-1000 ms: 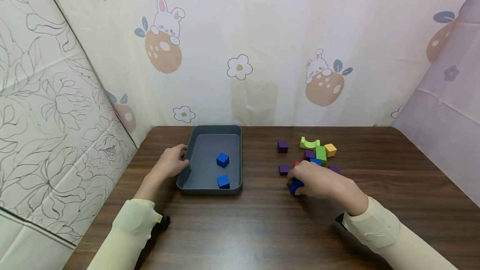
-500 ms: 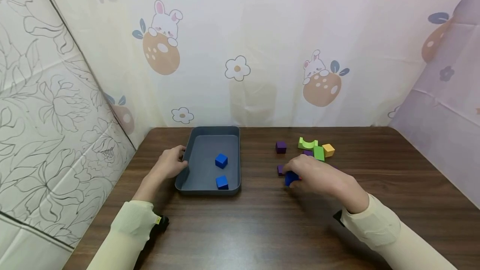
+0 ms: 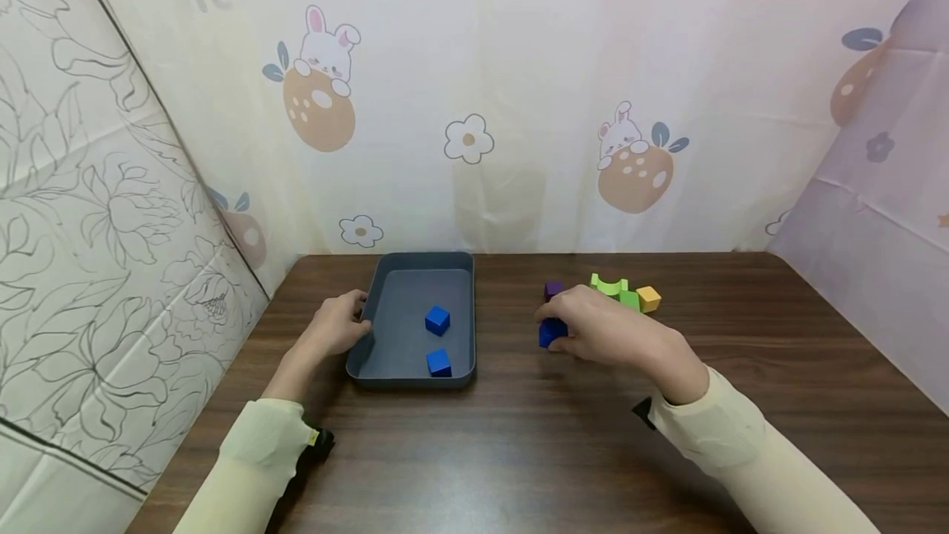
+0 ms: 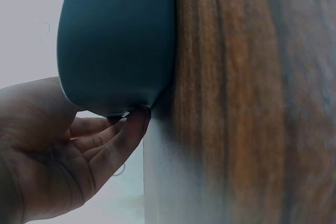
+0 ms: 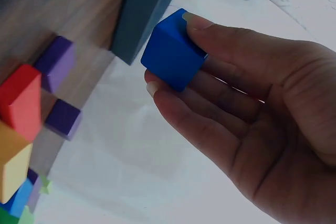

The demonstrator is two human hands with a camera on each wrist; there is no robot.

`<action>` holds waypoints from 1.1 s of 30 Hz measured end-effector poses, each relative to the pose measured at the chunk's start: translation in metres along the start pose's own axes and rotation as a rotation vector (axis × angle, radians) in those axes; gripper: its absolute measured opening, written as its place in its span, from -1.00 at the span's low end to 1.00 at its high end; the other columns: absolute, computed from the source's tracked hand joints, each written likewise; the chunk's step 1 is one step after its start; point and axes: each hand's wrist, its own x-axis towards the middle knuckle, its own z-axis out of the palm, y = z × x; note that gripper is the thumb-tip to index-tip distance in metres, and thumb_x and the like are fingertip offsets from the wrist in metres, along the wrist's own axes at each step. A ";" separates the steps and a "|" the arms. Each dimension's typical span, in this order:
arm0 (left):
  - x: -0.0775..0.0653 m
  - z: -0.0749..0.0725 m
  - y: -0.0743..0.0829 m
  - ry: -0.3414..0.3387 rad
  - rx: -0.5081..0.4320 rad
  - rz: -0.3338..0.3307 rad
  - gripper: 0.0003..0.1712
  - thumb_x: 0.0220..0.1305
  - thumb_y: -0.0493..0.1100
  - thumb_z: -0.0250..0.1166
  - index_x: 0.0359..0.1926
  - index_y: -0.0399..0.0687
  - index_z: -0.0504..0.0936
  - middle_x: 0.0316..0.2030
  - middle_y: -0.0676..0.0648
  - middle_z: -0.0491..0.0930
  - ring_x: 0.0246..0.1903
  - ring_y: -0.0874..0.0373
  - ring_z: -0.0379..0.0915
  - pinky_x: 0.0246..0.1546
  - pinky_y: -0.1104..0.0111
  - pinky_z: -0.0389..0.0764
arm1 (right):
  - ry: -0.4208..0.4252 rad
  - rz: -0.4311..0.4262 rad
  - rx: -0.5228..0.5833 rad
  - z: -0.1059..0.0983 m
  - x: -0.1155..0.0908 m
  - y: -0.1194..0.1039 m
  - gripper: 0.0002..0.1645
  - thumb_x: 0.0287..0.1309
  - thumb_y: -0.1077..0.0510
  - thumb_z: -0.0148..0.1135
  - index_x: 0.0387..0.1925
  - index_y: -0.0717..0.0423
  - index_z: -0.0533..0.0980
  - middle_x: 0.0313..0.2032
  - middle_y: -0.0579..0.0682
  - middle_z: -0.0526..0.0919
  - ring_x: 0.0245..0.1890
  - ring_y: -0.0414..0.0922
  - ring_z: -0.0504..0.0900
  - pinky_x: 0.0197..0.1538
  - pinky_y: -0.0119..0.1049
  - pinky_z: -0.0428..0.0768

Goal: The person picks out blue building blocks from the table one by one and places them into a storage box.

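Blue cube (image 5: 175, 51) pinched between the thumb and fingers of my right hand (image 3: 615, 336); in the right wrist view it is raised off the table. My left hand (image 3: 337, 324) rests against the left side of a dark grey tray (image 3: 411, 381), its fingers (image 4: 118, 148) touching the outer wall low down in the left wrist view. Two more blue cubes lie inside the tray: one cube (image 3: 437, 320) near the middle and another cube (image 3: 439, 363) close to the front right corner.
Behind the right hand are a light green arched block (image 3: 610, 285), a green block (image 3: 629, 300), a yellow cube (image 3: 648, 299) and a purple cube (image 3: 553, 290). The right wrist view adds a red block (image 5: 22, 100). A printed curtain (image 3: 519, 105) borders the table's back edge.
My right hand has carried the blue cube leftward and up, away from the block pile toward the tray. The left hand and the tray have stayed put.
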 end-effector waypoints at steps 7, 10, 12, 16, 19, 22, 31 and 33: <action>0.000 0.000 -0.001 0.008 0.003 0.010 -0.42 0.28 -0.28 0.23 0.29 -0.42 0.39 0.03 -0.43 0.60 0.00 -0.24 0.51 -0.03 -0.09 0.58 | 0.026 0.013 0.022 -0.010 0.011 -0.010 -0.65 -0.04 0.17 0.53 -0.14 0.05 0.68 -0.29 -0.14 0.72 -0.35 -0.26 0.59 -0.23 -0.30 0.70; 0.000 0.000 -0.002 0.012 0.004 0.009 -0.42 0.27 -0.28 0.24 0.28 -0.42 0.40 0.02 -0.43 0.61 -0.02 -0.22 0.52 -0.04 -0.08 0.59 | 0.046 -0.011 0.032 -0.013 0.016 -0.014 -0.64 -0.01 0.20 0.51 -0.11 0.08 0.68 -0.25 -0.11 0.74 -0.33 -0.27 0.60 -0.21 -0.29 0.71; 0.000 0.000 -0.002 0.013 0.002 0.008 -0.42 0.27 -0.27 0.24 0.28 -0.41 0.41 0.01 -0.42 0.61 -0.02 -0.21 0.53 -0.05 -0.07 0.60 | 0.060 -0.024 0.037 -0.015 0.020 -0.016 -0.63 -0.01 0.20 0.51 -0.09 0.10 0.68 -0.22 -0.09 0.75 -0.31 -0.26 0.62 -0.19 -0.27 0.71; 0.000 0.000 0.000 0.013 0.001 0.018 -0.42 0.27 -0.28 0.23 0.28 -0.42 0.40 0.02 -0.43 0.60 -0.01 -0.23 0.52 -0.04 -0.08 0.59 | 0.077 -0.042 0.045 -0.017 0.029 -0.021 -0.62 0.00 0.20 0.51 -0.08 0.12 0.67 -0.22 -0.06 0.74 -0.30 -0.20 0.63 -0.18 -0.22 0.71; -0.001 0.000 0.000 0.009 -0.001 0.015 -0.42 0.28 -0.28 0.23 0.29 -0.42 0.39 0.03 -0.44 0.59 0.00 -0.24 0.51 -0.03 -0.08 0.59 | 0.075 -0.039 0.044 -0.019 0.036 -0.026 -0.62 0.00 0.19 0.50 -0.07 0.11 0.67 -0.21 -0.06 0.74 -0.28 -0.19 0.62 -0.16 -0.22 0.71; 0.000 0.000 -0.001 0.007 0.002 0.013 -0.42 0.28 -0.28 0.24 0.29 -0.42 0.39 0.03 -0.44 0.59 0.01 -0.25 0.51 -0.03 -0.09 0.59 | 0.075 -0.028 0.033 -0.021 0.043 -0.030 -0.59 0.01 0.16 0.50 -0.03 0.11 0.67 -0.18 -0.06 0.74 -0.24 -0.20 0.62 -0.12 -0.20 0.71; -0.001 0.003 -0.003 0.019 0.001 0.024 -0.42 0.26 -0.28 0.24 0.27 -0.43 0.40 0.00 -0.42 0.62 -0.04 -0.21 0.55 -0.05 -0.07 0.61 | 0.099 -0.039 0.084 -0.025 0.060 -0.044 -0.57 0.06 0.16 0.47 0.01 0.13 0.66 -0.14 -0.06 0.74 -0.27 -0.25 0.63 -0.16 -0.28 0.72; -0.001 0.003 -0.003 0.018 -0.001 0.027 -0.42 0.26 -0.28 0.24 0.27 -0.43 0.40 0.00 -0.41 0.62 -0.05 -0.19 0.55 -0.05 -0.06 0.61 | 0.112 -0.047 0.082 -0.024 0.065 -0.046 -0.56 0.07 0.16 0.46 0.03 0.16 0.65 -0.11 -0.04 0.74 -0.24 -0.23 0.64 -0.14 -0.26 0.72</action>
